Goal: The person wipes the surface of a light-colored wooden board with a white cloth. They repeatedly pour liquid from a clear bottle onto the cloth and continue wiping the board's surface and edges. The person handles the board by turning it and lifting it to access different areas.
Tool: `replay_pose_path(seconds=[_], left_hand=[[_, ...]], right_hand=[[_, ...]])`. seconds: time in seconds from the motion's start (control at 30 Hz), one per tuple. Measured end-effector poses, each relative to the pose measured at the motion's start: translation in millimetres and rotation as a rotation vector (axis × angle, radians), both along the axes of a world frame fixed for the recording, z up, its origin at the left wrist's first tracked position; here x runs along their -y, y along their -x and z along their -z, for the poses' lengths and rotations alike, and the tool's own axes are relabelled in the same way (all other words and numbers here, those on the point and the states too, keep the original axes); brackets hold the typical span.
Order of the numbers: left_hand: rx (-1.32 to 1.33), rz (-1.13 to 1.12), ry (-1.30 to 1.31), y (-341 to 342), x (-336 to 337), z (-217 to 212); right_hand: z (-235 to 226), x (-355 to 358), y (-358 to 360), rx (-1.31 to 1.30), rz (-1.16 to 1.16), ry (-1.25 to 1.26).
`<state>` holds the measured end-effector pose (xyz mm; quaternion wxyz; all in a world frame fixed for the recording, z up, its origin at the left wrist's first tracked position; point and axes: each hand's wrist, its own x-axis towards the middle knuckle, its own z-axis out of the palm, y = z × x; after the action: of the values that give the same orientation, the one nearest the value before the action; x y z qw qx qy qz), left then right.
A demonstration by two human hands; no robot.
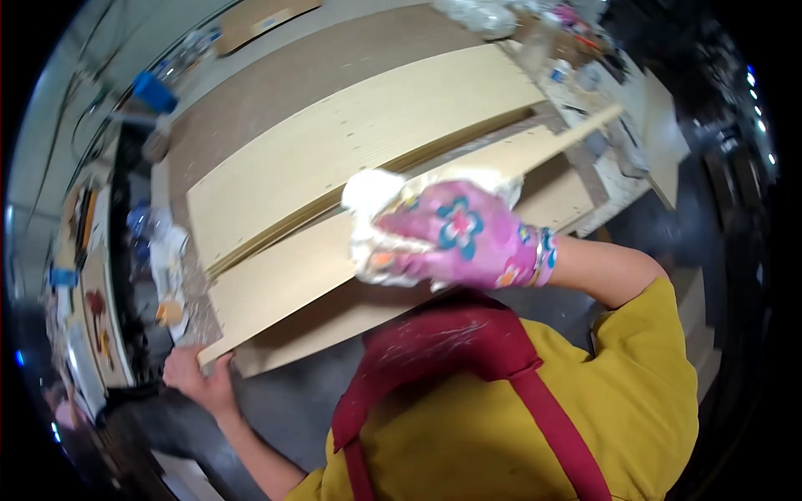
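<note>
My left hand [199, 380], bare, grips the left end of a long pale wooden board [276, 284]. The board is tilted, its near edge raised over another pale board [330, 330] that lies in its shadow. In a pink flowered glove, my right hand [459, 234] clutches a bunched white cloth [372, 196] and presses it against the middle of the tilted board. The glove and cloth cover that part of the board. Just beyond lies a stack of wide pale panels [359, 125] with small holes or marks on the top one.
The brown worktable [251, 108] carries the panels. A blue container [154, 92] stands at the far left, and a cardboard piece [263, 23] lies at the back. Clear plastic wrapping [480, 17] and mixed small items sit at the far right. A side bench [104, 284] holds tools.
</note>
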<state>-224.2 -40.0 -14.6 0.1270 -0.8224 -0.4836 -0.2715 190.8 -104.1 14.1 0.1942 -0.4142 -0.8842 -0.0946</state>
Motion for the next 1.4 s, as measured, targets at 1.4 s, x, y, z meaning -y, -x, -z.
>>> replay_pose_path(seconds=[1.4], left_hand=[[-0.139,0.350,0.782,-314,-96,60]], right_hand=[[170,140,-282,-0.882,1.104,0.057]])
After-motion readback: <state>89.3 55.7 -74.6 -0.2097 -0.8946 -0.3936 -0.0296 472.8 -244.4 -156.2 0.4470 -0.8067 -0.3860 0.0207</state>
